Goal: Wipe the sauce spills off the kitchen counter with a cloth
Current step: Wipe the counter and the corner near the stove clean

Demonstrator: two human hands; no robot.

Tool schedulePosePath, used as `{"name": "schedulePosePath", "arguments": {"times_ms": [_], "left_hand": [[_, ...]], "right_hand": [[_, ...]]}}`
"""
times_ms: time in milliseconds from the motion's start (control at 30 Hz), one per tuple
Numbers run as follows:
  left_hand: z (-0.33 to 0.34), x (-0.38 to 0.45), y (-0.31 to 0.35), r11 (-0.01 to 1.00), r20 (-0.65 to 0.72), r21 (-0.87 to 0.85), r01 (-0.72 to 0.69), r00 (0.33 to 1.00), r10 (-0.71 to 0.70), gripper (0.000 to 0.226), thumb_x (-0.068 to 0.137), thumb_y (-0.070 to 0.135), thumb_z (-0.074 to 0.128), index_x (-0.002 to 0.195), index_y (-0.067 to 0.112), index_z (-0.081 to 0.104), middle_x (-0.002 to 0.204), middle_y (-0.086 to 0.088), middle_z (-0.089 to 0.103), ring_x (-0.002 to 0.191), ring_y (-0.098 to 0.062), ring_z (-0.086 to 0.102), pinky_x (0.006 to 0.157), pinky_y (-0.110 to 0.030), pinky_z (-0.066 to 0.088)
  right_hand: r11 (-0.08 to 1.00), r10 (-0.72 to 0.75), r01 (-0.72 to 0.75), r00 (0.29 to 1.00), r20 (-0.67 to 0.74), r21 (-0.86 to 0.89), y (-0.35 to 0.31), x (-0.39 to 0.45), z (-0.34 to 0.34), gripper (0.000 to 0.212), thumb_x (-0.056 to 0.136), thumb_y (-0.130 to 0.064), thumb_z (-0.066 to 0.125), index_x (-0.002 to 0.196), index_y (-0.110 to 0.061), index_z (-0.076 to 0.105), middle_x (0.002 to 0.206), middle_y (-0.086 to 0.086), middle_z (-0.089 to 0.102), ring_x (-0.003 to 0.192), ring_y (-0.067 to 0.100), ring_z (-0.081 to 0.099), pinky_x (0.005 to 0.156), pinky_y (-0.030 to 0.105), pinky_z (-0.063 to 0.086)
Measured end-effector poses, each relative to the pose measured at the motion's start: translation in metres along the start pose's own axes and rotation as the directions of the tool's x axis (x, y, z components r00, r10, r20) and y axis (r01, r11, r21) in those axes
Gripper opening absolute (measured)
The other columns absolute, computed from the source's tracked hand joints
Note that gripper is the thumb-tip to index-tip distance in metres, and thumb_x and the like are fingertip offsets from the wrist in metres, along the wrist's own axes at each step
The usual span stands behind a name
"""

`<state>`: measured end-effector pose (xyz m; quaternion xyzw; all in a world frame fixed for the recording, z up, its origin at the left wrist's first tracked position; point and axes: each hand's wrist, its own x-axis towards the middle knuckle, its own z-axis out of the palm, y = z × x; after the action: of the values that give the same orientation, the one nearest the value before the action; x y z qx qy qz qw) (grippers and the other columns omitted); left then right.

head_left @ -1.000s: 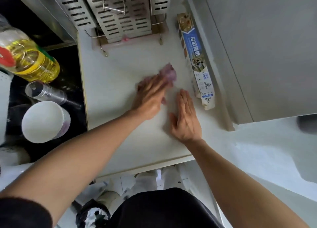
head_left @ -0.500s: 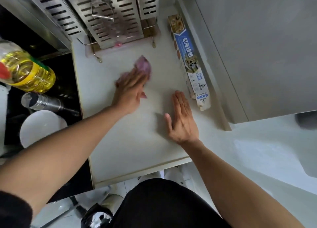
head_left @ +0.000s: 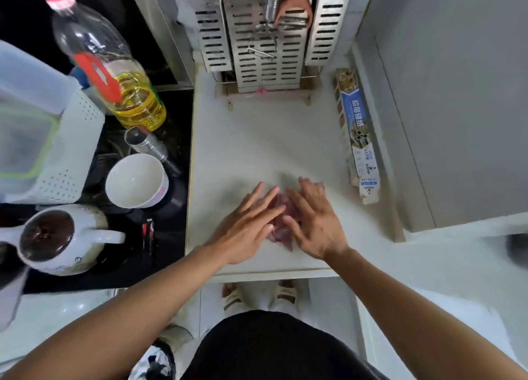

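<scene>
**Cloth bunched between two hands near the counter's front edge**

Cloth (head_left: pixel 281 222), a small crumpled purple piece, lies on the white counter (head_left: pixel 257 145) a little below the centre of the frame, close to the counter's near edge. The left hand (head_left: pixel 248 228) comes in from the lower left with its fingers straight and spread, their tips lying on the cloth's left side. The right hand (head_left: pixel 311 222) comes in from the lower right, fingers likewise extended and fanned, covering the cloth's right side. Neither hand curls round the fabric; both lie flat on it, and only a strip of purple shows in the gap between them. No sauce marks can be made out on the pale surface.

At the top centre, a slotted metal utensil rack (head_left: pixel 265 36) stands at the back of the counter. Along the right edge of the counter lies a long foil box (head_left: pixel 357 133) with blue print, running toward the rack.

On the dark surface in the left part of the frame are an oil bottle (head_left: pixel 114 73) with a red cap, a metal cylinder (head_left: pixel 148 145) lying on its side, a white bowl (head_left: pixel 137 179), and, in the lower left, a white pot (head_left: pixel 63 239) with dark contents. A perforated white container (head_left: pixel 43 128) fills the left edge.
</scene>
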<state>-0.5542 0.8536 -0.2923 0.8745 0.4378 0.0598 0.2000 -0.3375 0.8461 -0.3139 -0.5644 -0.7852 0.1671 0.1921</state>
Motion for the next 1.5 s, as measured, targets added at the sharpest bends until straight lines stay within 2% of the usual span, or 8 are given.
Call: {"name": "schedulePosePath", "arguments": {"times_ms": [167, 267, 633, 767, 967, 1133, 1267, 1500], "left_hand": [[-0.031, -0.034, -0.053, 0.855, 0.06, 0.158, 0.495, 0.859, -0.508, 0.067, 0.104, 0.043, 0.013, 0.155, -0.001, 0.01, 0.164, -0.015, -0.001, 0.152, -0.023, -0.006, 0.124, -0.036, 0.01], [-0.034, -0.039, -0.068, 0.82, 0.185, 0.27, 0.504, 0.809, -0.558, 0.06, 0.107, 0.031, 0.017, 0.153, -0.004, -0.003, 0.162, -0.02, -0.011, 0.15, -0.027, -0.016, 0.124, -0.036, 0.0], [-0.029, -0.036, -0.083, 0.807, 0.282, 0.499, 0.317, 0.821, -0.496, 0.065, 0.096, 0.018, 0.021, 0.149, -0.014, 0.001, 0.158, -0.034, -0.01, 0.147, -0.046, -0.016, 0.121, -0.049, 0.006], [-0.031, -0.038, -0.08, 0.79, 0.281, 0.537, 0.294, 0.822, -0.496, 0.067, 0.097, 0.017, 0.024, 0.149, -0.013, -0.005, 0.158, -0.032, -0.01, 0.147, -0.043, -0.016, 0.122, -0.047, 0.003], [-0.036, -0.037, -0.077, 0.792, 0.275, 0.507, 0.339, 0.808, -0.521, 0.069, 0.094, 0.016, 0.022, 0.15, -0.009, -0.01, 0.159, -0.029, -0.015, 0.148, -0.039, -0.018, 0.123, -0.043, 0.002], [-0.044, -0.031, -0.073, 0.798, 0.321, 0.5, 0.338, 0.783, -0.533, 0.067, 0.1, 0.019, 0.023, 0.149, -0.01, -0.013, 0.158, -0.029, -0.019, 0.146, -0.041, -0.021, 0.123, -0.043, -0.001], [-0.047, -0.028, -0.072, 0.791, 0.328, 0.491, 0.364, 0.764, -0.555, 0.066, 0.099, 0.017, 0.021, 0.149, -0.011, -0.012, 0.157, -0.031, -0.019, 0.147, -0.04, -0.02, 0.123, -0.044, 0.002], [-0.05, -0.022, -0.074, 0.809, 0.395, 0.387, 0.442, 0.713, -0.579, 0.061, 0.103, 0.018, 0.02, 0.151, -0.006, -0.01, 0.159, -0.024, -0.02, 0.148, -0.031, -0.021, 0.122, -0.04, 0.003]], "right_hand": [[0.952, -0.229, 0.253, 0.962, 0.146, -0.173, -0.023, 0.004, 0.029, 0.052, 0.101, -0.045, 0.04, 0.15, -0.028, 0.038, 0.159, 0.001, 0.031, 0.149, 0.031, 0.02, 0.117, 0.059, 0.018], [0.93, -0.275, 0.315, 0.938, 0.213, -0.187, -0.012, 0.012, 0.027, 0.048, 0.104, -0.039, 0.033, 0.149, -0.026, 0.041, 0.158, -0.001, 0.032, 0.15, 0.03, 0.015, 0.12, 0.054, 0.013], [0.845, 0.507, -0.496, 0.862, 0.002, -0.201, 0.007, 0.195, 0.037, 0.054, 0.102, -0.036, 0.026, 0.154, -0.02, 0.026, 0.164, 0.003, 0.013, 0.151, 0.032, 0.001, 0.122, 0.049, 0.001], [0.991, 0.095, -0.083, 0.988, 0.125, -0.102, -0.063, 0.184, 0.083, 0.049, 0.101, -0.028, 0.037, 0.148, -0.015, 0.04, 0.158, 0.009, 0.03, 0.149, 0.037, 0.016, 0.12, 0.049, 0.007], [0.931, -0.328, 0.361, 0.886, 0.327, -0.045, -0.07, 0.056, 0.058, 0.047, 0.104, -0.029, 0.037, 0.149, -0.019, 0.042, 0.158, 0.001, 0.033, 0.15, 0.026, 0.016, 0.122, 0.046, 0.016], [0.978, -0.063, 0.083, 0.992, 0.108, -0.191, -0.001, 0.157, 0.04, 0.042, 0.1, -0.03, 0.037, 0.134, -0.016, 0.058, 0.143, 0.011, 0.051, 0.133, 0.037, 0.042, 0.106, 0.054, 0.036], [0.948, 0.224, -0.21, 0.974, 0.031, -0.24, -0.027, 0.241, 0.06, 0.049, 0.1, -0.029, 0.034, 0.147, -0.015, 0.039, 0.157, 0.011, 0.03, 0.146, 0.035, 0.02, 0.12, 0.053, 0.013], [0.936, -0.318, 0.345, 0.914, 0.251, -0.07, -0.08, 0.168, 0.083, 0.046, 0.098, -0.029, 0.041, 0.139, -0.013, 0.055, 0.149, 0.008, 0.048, 0.143, 0.035, 0.033, 0.119, 0.051, 0.023]]}}
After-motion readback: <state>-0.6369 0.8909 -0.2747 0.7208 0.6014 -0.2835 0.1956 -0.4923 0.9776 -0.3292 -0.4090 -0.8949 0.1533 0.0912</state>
